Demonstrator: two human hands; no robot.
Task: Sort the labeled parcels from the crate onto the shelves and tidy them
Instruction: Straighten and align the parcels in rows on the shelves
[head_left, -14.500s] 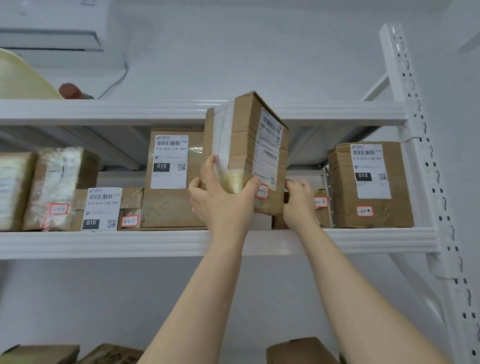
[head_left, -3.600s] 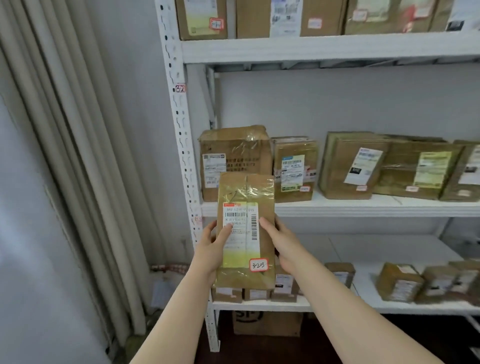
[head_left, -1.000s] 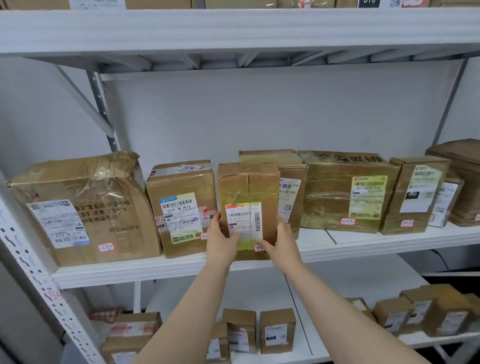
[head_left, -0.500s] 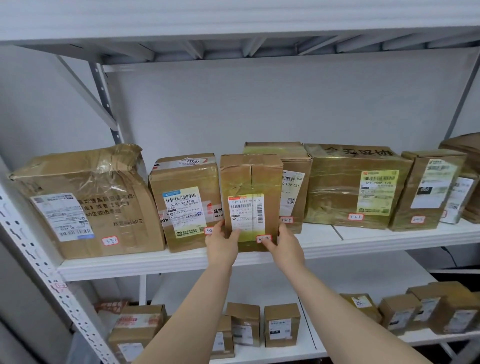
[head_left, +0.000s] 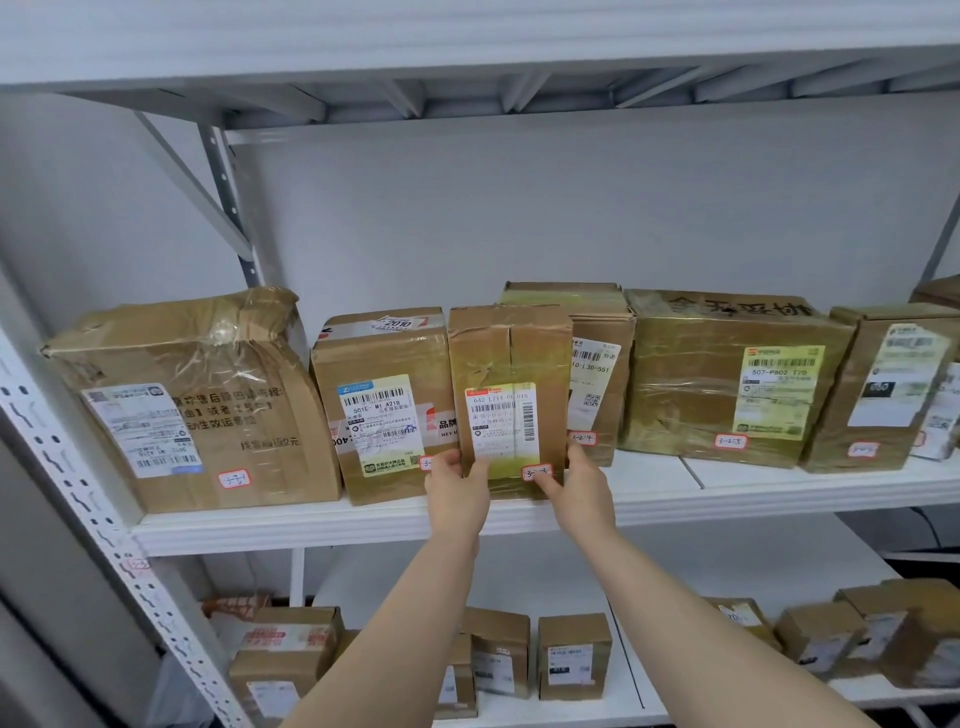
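Note:
A tall narrow cardboard parcel (head_left: 509, 364) with a yellow-white barcode label and a small red-edged tag stands upright on the white middle shelf (head_left: 363, 522). It sits in the row between a parcel marked 501E (head_left: 384, 405) and a parcel marked L30-551 (head_left: 597, 374). My left hand (head_left: 457, 496) holds its lower left corner, thumb on the front. My right hand (head_left: 579, 493) holds its lower right corner, thumb by the red tag.
A big crumpled box (head_left: 197, 400) fills the shelf's left end; a wide taped box (head_left: 727, 379) and more parcels stand to the right. Small boxes (head_left: 571, 657) sit on the shelf below. A perforated white upright (head_left: 78, 499) runs down the left. Another shelf board hangs overhead.
The parcel has gone from held in front of the shelf to standing in the gap in the row, pushed a little further back. Both hands stay at its lower corners.

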